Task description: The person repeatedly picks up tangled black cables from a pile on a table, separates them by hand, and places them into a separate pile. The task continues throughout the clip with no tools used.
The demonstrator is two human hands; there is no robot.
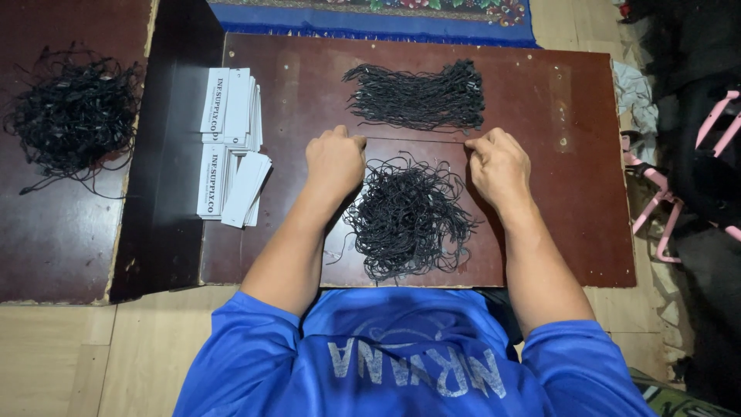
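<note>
My left hand (334, 160) and my right hand (499, 165) rest with fingers curled on a dark brown low table (571, 193). A thin black string stretches taut between them, its ends pinched in both hands. Just beyond the string lies a tidy bundle of black strings (417, 98), laid side by side. Between my forearms sits a loose tangled pile of black strings (407, 216).
Two stacks of white paper tags (231, 147) lie at the table's left edge. A second dark board at the far left carries another tangle of black strings (73, 112). A blue rug (370, 19) lies beyond the table, pink plastic hangers (656, 208) to the right.
</note>
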